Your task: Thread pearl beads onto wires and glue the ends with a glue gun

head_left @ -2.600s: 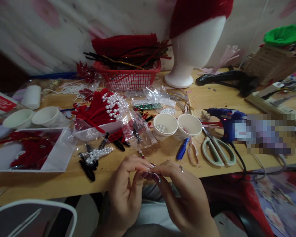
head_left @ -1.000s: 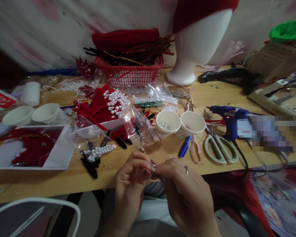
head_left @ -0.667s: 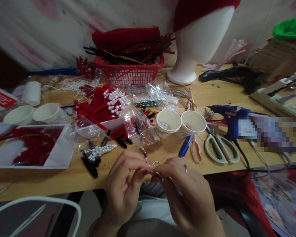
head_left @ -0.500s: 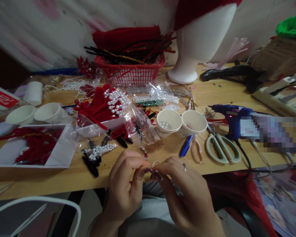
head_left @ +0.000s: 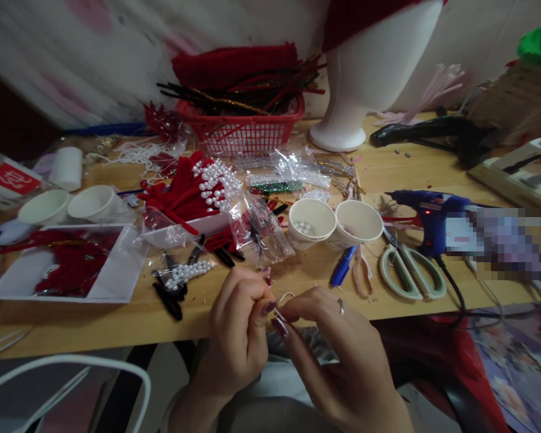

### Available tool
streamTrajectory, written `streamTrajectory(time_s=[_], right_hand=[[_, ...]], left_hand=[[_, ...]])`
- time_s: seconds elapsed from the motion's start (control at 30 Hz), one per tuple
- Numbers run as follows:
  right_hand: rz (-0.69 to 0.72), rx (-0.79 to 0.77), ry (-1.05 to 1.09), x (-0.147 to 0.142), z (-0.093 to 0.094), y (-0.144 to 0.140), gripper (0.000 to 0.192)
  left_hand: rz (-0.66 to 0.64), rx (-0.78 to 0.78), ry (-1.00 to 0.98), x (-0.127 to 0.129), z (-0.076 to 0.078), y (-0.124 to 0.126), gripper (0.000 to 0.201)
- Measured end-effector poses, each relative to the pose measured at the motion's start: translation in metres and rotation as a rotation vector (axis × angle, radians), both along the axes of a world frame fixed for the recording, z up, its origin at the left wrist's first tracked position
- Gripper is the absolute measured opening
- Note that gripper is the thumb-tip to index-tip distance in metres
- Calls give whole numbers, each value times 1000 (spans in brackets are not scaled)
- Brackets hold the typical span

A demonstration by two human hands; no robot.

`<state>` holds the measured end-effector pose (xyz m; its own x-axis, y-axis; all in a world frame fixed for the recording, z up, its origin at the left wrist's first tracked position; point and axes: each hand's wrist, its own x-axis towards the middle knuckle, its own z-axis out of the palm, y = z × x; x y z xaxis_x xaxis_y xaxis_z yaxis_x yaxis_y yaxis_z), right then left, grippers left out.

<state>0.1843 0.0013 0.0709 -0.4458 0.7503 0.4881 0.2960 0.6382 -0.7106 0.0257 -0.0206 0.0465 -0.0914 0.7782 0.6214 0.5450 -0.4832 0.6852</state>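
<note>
My left hand and my right hand meet fingertip to fingertip just in front of the wooden table's near edge. Between them they pinch a thin silver wire bent into a small loop. A few small beads show just above my left fingers. A ring sits on a right-hand finger. Closest on the table are a strip of white pearls on black clips and a blue pen.
Two paper cups stand mid-table, one with pearls inside. Scissors and a blue glue gun lie to the right. A red basket, a white mannequin head and red pearl-tipped pieces sit behind. A white chair frame is lower left.
My hands have stayed together on the wire, shifting slightly right and down. The wire loop now shows more clearly between the fingertips. The view has drifted left.
</note>
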Motion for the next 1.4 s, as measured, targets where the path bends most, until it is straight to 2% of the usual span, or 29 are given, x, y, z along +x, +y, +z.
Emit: streamTrajectory(time_s=[0.23,0.4,0.67,0.93,1.1,1.2,1.3,1.4], right_hand=[[-58,60,-30,2,-1,0,21],[-59,107,-13,4,1,1,13],[-116,161,-30,-2,-3,4,7],[-141,203,-36,-6,-1,5,9],[-122,135,-29,4,-9,3,9],[-88,97,-53,9,-9,3,12],[-47,115,-22,8,-5,3,8],[-33,135,-5,7,-4,3,8]], left_hand=[[-34,-51,-30,-1,0,-5,15],[-59,-62,-20,-2,-1,-5,17],[27,-16,82,1,3,-4,24],[56,-6,81,5,1,-5,24],[51,-122,-74,-4,3,-5,22],[-28,-243,-164,-10,4,-11,23],[-99,-325,-105,-9,6,-19,14],[-50,-343,-51,-6,8,-24,14]])
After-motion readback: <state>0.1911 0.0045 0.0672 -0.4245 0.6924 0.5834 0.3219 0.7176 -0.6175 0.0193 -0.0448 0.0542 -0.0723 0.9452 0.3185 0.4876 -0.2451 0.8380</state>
